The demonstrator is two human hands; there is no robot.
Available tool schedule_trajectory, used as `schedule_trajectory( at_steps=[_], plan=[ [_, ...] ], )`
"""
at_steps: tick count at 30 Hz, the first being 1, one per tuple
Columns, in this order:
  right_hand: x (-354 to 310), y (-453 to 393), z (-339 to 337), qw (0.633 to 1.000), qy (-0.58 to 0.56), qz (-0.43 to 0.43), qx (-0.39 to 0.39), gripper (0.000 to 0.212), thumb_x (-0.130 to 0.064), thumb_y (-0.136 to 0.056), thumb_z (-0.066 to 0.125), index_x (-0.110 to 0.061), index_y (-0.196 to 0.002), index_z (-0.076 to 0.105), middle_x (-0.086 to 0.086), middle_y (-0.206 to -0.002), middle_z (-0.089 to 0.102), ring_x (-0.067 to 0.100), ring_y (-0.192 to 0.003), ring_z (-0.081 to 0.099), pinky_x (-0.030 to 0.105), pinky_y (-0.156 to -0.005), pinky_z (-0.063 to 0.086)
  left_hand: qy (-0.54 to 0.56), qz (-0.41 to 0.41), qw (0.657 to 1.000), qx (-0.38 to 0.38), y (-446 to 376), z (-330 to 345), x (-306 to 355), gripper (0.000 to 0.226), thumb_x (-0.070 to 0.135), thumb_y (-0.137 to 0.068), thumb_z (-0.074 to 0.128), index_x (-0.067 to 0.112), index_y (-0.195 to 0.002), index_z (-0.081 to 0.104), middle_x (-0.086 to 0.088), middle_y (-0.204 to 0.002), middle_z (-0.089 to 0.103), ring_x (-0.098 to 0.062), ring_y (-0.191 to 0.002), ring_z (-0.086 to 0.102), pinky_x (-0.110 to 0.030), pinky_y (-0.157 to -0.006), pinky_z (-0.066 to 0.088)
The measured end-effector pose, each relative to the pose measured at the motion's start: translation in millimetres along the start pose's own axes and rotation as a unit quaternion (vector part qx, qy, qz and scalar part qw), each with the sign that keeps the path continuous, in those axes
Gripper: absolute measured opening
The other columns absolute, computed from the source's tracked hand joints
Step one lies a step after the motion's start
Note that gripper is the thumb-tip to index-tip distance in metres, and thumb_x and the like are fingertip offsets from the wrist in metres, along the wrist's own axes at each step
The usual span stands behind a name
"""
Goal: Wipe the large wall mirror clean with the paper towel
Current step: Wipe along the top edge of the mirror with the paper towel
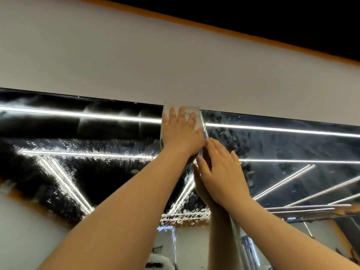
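The large wall mirror [78, 172] fills the lower half of the view, wet with droplets and smears and reflecting long ceiling light strips. My left hand [181, 131] presses a white paper towel [196, 112] flat against the glass at the mirror's top edge, fingers straight and spread. My right hand [222, 172] lies flat on the mirror just below and to the right, fingers straight, holding nothing. Its reflection meets it on the glass. A vertical seam [204, 129] between two mirror panels runs between the hands.
Above the mirror is a plain white wall [136, 55], topped by an orange strip [214, 29] and a dark ceiling. The left panel is streaked and beaded with water; the right panel [292, 145] shows scattered drops.
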State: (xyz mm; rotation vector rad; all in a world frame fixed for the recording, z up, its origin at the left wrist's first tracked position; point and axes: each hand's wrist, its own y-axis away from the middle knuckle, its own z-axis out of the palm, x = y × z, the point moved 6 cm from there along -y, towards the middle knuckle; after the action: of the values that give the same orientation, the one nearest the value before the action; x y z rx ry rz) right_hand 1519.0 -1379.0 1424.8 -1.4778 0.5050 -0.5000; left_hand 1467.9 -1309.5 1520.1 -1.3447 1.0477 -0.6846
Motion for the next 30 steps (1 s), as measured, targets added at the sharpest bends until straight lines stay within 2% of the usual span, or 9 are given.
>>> schedule_trajectory(
  at_steps=[3,6,10,13,17,22,24,26,30],
  plan=[
    [5,1,-2,0.999,-0.025,0.02,0.027,0.066,-0.05,-0.098,0.023,-0.017,-0.154,0.017,-0.002,-0.16,0.019,0.01,-0.147,0.012,0.029,-0.118,0.004,0.001,0.009,1.0,-0.006,2,-1,2,0.059,0.046,-0.103,0.015,0.025,-0.156,-0.002,-0.007,-0.162,-0.012,-0.031,-0.148,-0.013,-0.048,-0.118,-0.008],
    [3,1,-4,0.998,-0.033,0.017,0.045,0.074,-0.049,-0.088,0.019,-0.013,-0.153,0.023,0.0,-0.158,0.026,0.012,-0.145,0.019,0.023,-0.116,0.007,0.004,0.016,1.0,-0.006,5,-1,5,0.059,0.046,-0.103,0.015,0.026,-0.155,-0.002,-0.007,-0.162,-0.012,-0.03,-0.148,-0.013,-0.047,-0.118,-0.009],
    [1,3,-8,0.996,-0.061,0.017,0.056,0.068,-0.041,-0.089,0.02,-0.011,-0.148,0.036,0.003,-0.151,0.039,0.014,-0.14,0.029,0.022,-0.113,0.012,0.0,0.028,1.0,-0.012,14,3,10,0.059,0.048,-0.103,0.013,0.027,-0.155,-0.003,-0.006,-0.163,-0.011,-0.03,-0.148,-0.013,-0.047,-0.118,-0.01],
    [0,3,-11,0.991,-0.12,0.019,0.057,0.072,-0.042,-0.085,0.014,-0.009,-0.14,0.046,0.005,-0.142,0.049,0.017,-0.132,0.04,0.031,-0.115,0.024,0.002,0.036,0.999,-0.012,24,3,13,0.06,0.05,-0.103,0.013,0.026,-0.156,-0.002,-0.006,-0.163,-0.009,-0.03,-0.149,-0.011,-0.047,-0.118,-0.009],
    [8,4,-19,0.981,-0.18,0.037,0.054,0.044,-0.026,-0.088,0.029,-0.011,-0.115,0.06,-0.003,-0.109,0.058,0.009,-0.1,0.05,0.028,-0.088,0.039,0.007,0.035,0.999,-0.022,39,3,17,0.061,0.051,-0.102,0.013,0.025,-0.156,-0.003,-0.007,-0.163,-0.01,-0.03,-0.148,-0.013,-0.048,-0.118,-0.009],
    [11,2,-33,0.985,-0.166,0.049,0.005,0.03,-0.01,-0.098,0.04,-0.012,-0.117,0.063,0.002,-0.116,0.063,0.006,-0.093,0.047,0.024,-0.077,0.034,0.021,0.004,0.999,-0.033,59,6,27,0.065,0.049,-0.103,0.019,0.022,-0.155,-0.008,-0.01,-0.162,-0.014,-0.032,-0.147,-0.017,-0.048,-0.117,-0.012],
    [8,0,-36,0.984,-0.167,0.059,-0.002,0.031,-0.011,-0.099,0.04,-0.01,-0.119,0.064,0.004,-0.12,0.064,0.01,-0.095,0.05,0.022,-0.077,0.032,0.009,-0.021,0.998,-0.052,69,12,31,0.073,0.051,-0.101,0.027,0.02,-0.154,-0.012,-0.012,-0.16,-0.02,-0.035,-0.146,-0.021,-0.049,-0.115,-0.015],
    [3,-1,-37,0.983,-0.169,0.064,-0.01,0.034,-0.014,-0.1,0.04,-0.011,-0.127,0.06,0.004,-0.13,0.06,0.014,-0.113,0.051,0.02,-0.086,0.032,0.005,-0.032,0.997,-0.071,78,14,36,0.08,0.05,-0.1,0.033,0.017,-0.153,-0.017,-0.014,-0.158,-0.024,-0.036,-0.145,-0.023,-0.049,-0.114,-0.016],
    [-13,-1,-38,0.985,-0.17,0.029,-0.014,0.036,-0.013,-0.102,0.04,-0.01,-0.134,0.057,0.003,-0.143,0.051,0.014,-0.131,0.043,0.019,-0.103,0.027,0.045,0.019,0.994,-0.098,89,2,32,0.08,0.042,-0.1,0.037,0.014,-0.152,-0.018,-0.011,-0.158,-0.026,-0.032,-0.145,-0.025,-0.047,-0.115,-0.015]
  ],
)
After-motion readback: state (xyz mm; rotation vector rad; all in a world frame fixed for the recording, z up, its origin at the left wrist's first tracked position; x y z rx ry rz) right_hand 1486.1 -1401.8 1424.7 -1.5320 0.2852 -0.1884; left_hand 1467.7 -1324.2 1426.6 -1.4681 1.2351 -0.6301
